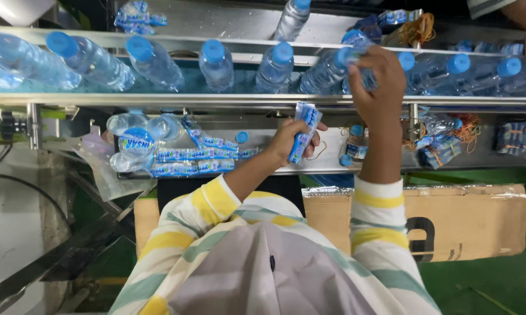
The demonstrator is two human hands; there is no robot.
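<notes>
My left hand (295, 140) is closed around a bundle of blue and white bottle labels (305, 125), held upright above the steel shelf (309, 166). Further up, my right hand (378, 81) reaches onto the conveyor (158, 99) and grips a clear water bottle (363, 73) with a blue cap. A line of clear blue-capped bottles (216, 64) lies along the conveyor on both sides of that hand. My sleeves are striped yellow, green and white.
Flat label strips (196, 160) and a few empty bottles (137, 131) lie on the shelf at left. Rubber bands (467, 125) and label bundles (519, 137) sit at right. A cardboard box (467, 219) stands below. Another person's arm (522, 11) shows at top right.
</notes>
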